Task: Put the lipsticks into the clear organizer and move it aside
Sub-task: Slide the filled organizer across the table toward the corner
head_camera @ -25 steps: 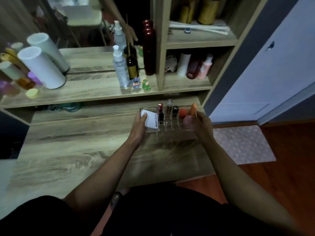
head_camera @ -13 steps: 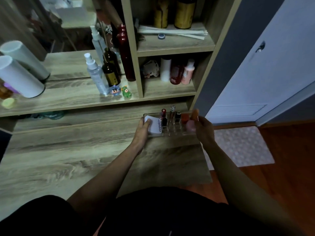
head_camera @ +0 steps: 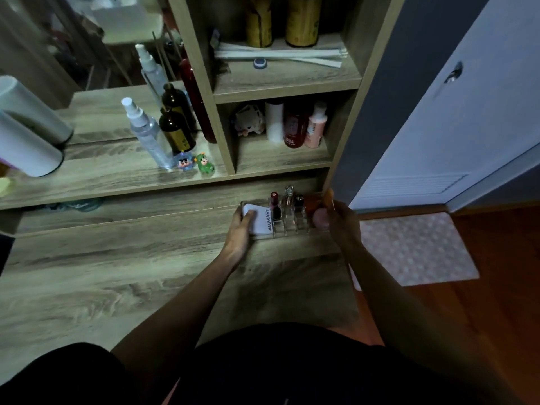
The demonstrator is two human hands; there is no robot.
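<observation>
Organizer point(head_camera: 287, 226) sits at the counter's point(head_camera: 117, 273) far right corner, under the shelf point(head_camera: 280, 159), with lipsticks point(head_camera: 274, 204) upright in its slots; left hand point(head_camera: 241, 229) fingers clamp its left end over a white box point(head_camera: 258, 219), right hand point(head_camera: 340, 219) fingers grip the right end. Likely light, rigid, slick plastic. Tall tubes could tip, so best held low at both ends and kept level.
</observation>
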